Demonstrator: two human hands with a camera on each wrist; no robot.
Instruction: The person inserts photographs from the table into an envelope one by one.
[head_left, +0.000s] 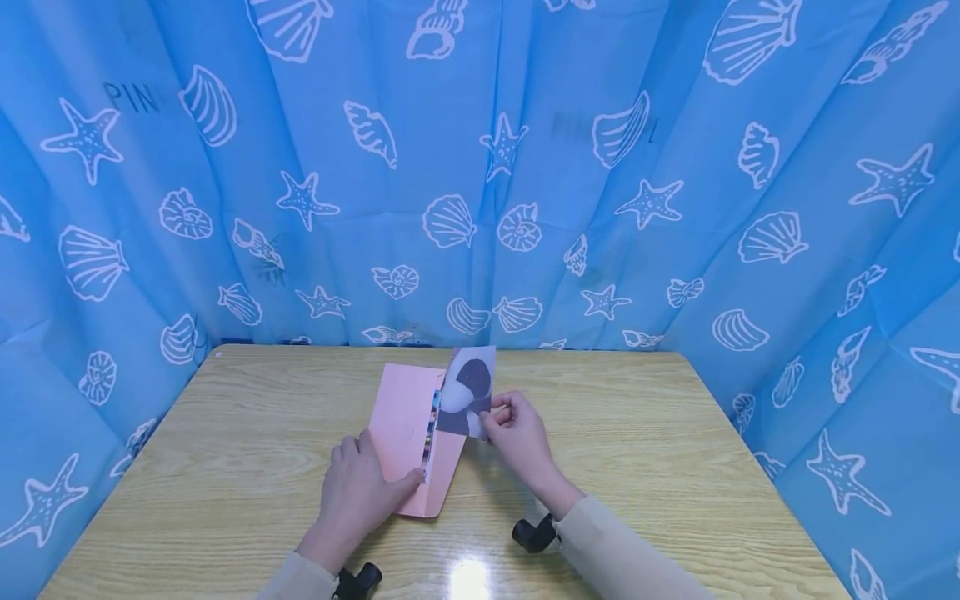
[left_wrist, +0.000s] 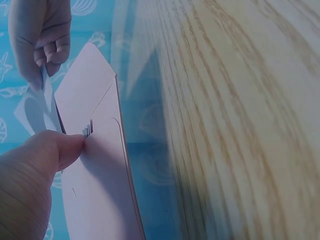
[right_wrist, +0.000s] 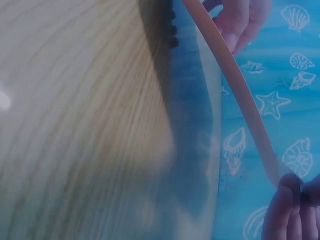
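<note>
A pink envelope (head_left: 397, 417) is held above the wooden table, its flap unfolded on the right. Along its opening shows a narrow strip of colourful printed cards (head_left: 430, 433). My left hand (head_left: 356, 487) grips the envelope by its lower left part, thumb over the front near the opening, as the left wrist view also shows. Between thumb and fingers my right hand (head_left: 521, 437) pinches the right edge of a card (head_left: 467, 392) with a dark and white picture. That card overlaps the envelope's upper right side; the right wrist view shows mainly the envelope's thin edge (right_wrist: 240, 95).
A light wood-grain table (head_left: 615, 433) lies beneath both hands. Around its back and sides hangs a blue curtain (head_left: 465, 167) with white shells and starfish. Black wrist devices (head_left: 534, 533) sit by both cuffs. Light glares off the table's front.
</note>
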